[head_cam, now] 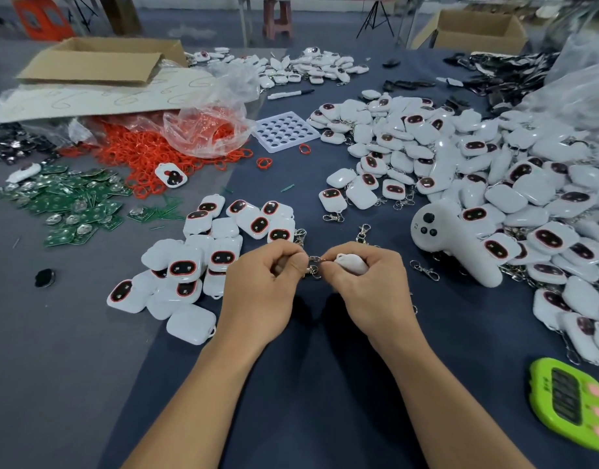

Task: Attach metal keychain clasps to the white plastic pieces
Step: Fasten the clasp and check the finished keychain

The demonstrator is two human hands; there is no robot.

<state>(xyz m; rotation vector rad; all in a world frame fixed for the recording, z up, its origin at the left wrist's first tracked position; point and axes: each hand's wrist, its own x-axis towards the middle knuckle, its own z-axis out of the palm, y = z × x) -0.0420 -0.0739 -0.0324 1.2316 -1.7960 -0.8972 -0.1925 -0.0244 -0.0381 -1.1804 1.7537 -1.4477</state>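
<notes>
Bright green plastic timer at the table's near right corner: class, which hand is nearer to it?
Right. The right hand, holding a white plastic piece, is up-left of the bright green plastic timer; the left hand, pinching a metal clasp, sits farther left.

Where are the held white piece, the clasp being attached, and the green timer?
white piece (352,264): head view, its rounded white shell.
clasp (313,265): head view, its metal links beside the piece.
green timer (567,397): head view, its dark display.
</notes>
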